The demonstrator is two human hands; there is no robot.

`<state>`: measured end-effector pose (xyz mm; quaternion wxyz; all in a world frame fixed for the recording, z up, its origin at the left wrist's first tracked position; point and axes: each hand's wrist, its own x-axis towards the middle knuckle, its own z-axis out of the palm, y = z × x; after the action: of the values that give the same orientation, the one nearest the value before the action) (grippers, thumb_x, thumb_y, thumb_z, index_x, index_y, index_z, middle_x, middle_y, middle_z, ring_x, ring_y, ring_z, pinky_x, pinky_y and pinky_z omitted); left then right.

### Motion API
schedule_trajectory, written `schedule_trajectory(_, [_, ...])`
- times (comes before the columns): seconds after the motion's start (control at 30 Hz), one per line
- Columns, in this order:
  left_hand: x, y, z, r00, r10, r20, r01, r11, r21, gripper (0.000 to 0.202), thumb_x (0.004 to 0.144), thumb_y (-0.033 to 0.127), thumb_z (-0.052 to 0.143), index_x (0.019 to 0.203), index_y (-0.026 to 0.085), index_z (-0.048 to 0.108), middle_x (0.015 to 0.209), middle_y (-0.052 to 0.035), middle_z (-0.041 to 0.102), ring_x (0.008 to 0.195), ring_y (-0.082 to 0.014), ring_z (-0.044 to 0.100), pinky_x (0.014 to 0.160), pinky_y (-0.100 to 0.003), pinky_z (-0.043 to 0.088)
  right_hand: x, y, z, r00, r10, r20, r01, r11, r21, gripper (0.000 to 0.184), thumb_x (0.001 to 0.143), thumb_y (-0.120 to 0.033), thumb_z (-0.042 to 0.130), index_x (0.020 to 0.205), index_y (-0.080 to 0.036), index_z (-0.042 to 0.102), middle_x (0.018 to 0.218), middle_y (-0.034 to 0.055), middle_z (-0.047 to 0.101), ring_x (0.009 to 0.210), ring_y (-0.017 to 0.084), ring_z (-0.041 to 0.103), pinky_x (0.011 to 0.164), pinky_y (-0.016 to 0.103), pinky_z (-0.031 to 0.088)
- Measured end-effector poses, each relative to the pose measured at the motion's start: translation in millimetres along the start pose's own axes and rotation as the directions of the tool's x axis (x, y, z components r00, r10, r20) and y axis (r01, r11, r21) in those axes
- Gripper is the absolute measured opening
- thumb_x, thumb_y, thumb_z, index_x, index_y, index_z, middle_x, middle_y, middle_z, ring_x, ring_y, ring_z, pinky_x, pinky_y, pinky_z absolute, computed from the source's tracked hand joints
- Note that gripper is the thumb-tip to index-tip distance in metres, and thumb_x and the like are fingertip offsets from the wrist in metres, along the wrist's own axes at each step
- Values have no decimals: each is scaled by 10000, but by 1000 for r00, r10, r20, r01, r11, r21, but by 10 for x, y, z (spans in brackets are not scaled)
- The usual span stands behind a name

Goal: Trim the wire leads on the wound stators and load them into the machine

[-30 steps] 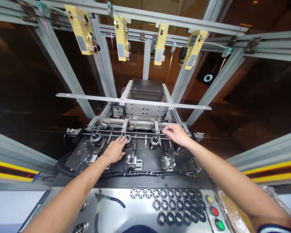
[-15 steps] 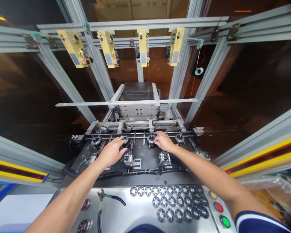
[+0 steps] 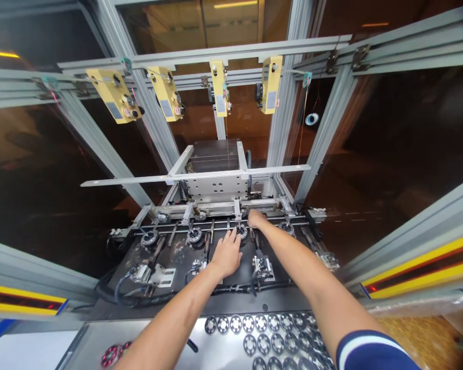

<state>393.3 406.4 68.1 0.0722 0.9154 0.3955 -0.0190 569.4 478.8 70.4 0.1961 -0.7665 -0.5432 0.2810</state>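
Note:
My left hand [image 3: 227, 253] reaches forward over the black machine bed, fingers stretched out. Its fingertips meet the near left edge of the third round slotted motor core [image 3: 242, 233], which sits on a fixture; whether they press on it is unclear. Just behind and right of that core is my right hand [image 3: 256, 219], closed, with its fingertips turned away beside the rail. Anything in them is hidden. Similar cores sit on the other fixtures: one at far left [image 3: 149, 238], one left of centre [image 3: 195, 236] and one at right [image 3: 286, 228].
Yellow wire tensioners [image 3: 219, 88] hang from the upper frame, with thin wires running down. A long flat bar [image 3: 200, 176] crosses above the bed. Rows of loose cores [image 3: 277, 343] lie on the metal front table, with reddish wound cores [image 3: 110, 355] at left. Yellow-edged light bars [image 3: 23, 299] flank both sides.
My left hand has shifted right from the second core to the third. My right hand has moved back, off the third core towards the rail, and its fingers have closed. The view has tilted slightly.

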Motion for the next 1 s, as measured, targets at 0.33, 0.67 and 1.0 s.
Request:
schedule_trajectory(0.33, [133,24,220,999,-42,-18,41,998,-50,545,959,266,555,1474,177,400,1612,-159,324,1465,-345,331,1129,-578,379,-102,264,209,984,74,163,-103,978,180,263,948,-355,636,1088,-132,643,1074,48,670,917,193,668,785,362,591])
schedule_trajectory(0.67, [199,37,143,999,-23,33,23,1000,-19,563,947,324,582,1471,193,421,1586,-166,378,1446,-355,369,1134,-614,353,-226,201,188,992,39,122,-57,987,153,248,950,-357,635,1047,-130,650,1016,40,680,865,174,672,757,343,590])
schedule_trajectory(1.0, [407,204,-324,981,193,28,-192,980,-45,440,993,383,490,1381,176,510,1309,-139,647,1168,-264,641,1014,-518,496,-1041,883,-1019,986,78,-144,-83,996,-34,216,951,-355,625,1033,-158,662,1130,70,662,1056,218,628,944,430,525])
